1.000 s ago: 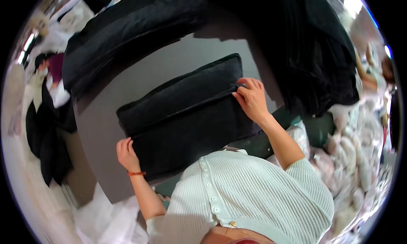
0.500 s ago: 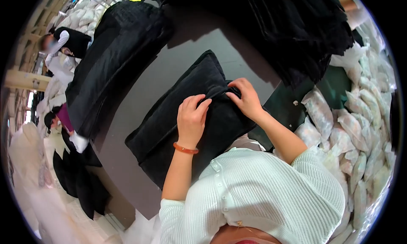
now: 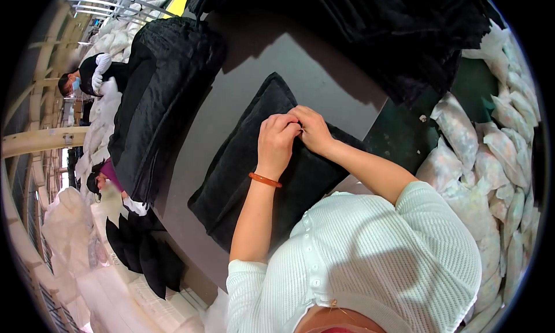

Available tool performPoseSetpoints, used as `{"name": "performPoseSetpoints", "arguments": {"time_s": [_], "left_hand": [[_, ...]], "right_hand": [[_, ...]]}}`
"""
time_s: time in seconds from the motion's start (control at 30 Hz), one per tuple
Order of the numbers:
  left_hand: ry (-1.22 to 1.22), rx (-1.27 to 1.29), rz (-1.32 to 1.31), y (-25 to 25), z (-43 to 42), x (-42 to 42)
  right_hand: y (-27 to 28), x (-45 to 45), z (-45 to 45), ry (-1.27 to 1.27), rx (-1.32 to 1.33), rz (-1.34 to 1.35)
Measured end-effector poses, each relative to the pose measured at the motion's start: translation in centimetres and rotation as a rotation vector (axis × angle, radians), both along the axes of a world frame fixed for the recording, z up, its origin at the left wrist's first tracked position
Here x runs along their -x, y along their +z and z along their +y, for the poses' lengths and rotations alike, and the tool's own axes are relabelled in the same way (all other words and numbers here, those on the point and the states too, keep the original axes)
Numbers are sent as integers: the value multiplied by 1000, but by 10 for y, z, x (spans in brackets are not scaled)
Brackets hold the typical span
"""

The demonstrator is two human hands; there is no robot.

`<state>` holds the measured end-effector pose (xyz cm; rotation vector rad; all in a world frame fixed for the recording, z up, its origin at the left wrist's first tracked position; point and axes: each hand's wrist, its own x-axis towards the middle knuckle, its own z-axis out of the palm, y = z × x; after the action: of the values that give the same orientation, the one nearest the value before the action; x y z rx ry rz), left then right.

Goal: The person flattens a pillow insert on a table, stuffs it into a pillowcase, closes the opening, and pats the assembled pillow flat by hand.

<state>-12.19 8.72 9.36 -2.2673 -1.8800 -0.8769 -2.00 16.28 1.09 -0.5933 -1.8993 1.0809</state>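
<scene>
A black velvety cushion-like piece (image 3: pixel 237 171) lies at an angle on the grey table, with a seam or fold running across it. My left hand (image 3: pixel 277 137), with an orange bracelet at the wrist, is pinched closed over the middle of the seam. Touching it from the right is my right hand (image 3: pixel 311 129), its fingers also pinched closed at the same spot. Whatever is between the fingertips is too small to make out.
The grey table (image 3: pixel 277 55) carries a black fabric stack (image 3: pixel 167 96) at left and black cloths (image 3: pixel 399 32) at upper right. Filled plastic bags (image 3: pixel 457 124) lie at right. Two people (image 3: pixel 87 78) are at far left, near black pieces (image 3: pixel 141 252) and white bags.
My left hand has moved right along the seam to meet my right hand, which has come inward. The black piece has turned, and the view has shifted.
</scene>
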Motion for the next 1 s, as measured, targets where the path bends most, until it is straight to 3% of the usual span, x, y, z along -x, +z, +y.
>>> {"name": "performPoseSetpoints", "arguments": {"time_s": [0.1,0.17,0.23,0.3,0.4,0.57,0.73,0.83,1.0], "left_hand": [[67,-4,-78,-6,9,2],[91,5,-115,-2,9,5],[94,82,2,8,8,5],[28,77,-2,6,19,0],[-38,64,-53,-1,35,-8],[32,174,12,-11,17,1],[307,191,15,-15,11,-8],[411,177,18,-23,11,-14],[441,176,36,-24,11,-15]], "right_hand": [[-4,-10,20,50,72,-45],[11,-24,34,40,-16,-124],[19,-37,44,183,-21,-366],[-4,-27,33,186,-56,-289],[-20,-17,33,144,200,54],[-10,-38,41,199,40,-94],[-5,-26,23,23,286,99],[-5,-26,23,10,327,86],[-10,-27,22,-23,132,96]]}}
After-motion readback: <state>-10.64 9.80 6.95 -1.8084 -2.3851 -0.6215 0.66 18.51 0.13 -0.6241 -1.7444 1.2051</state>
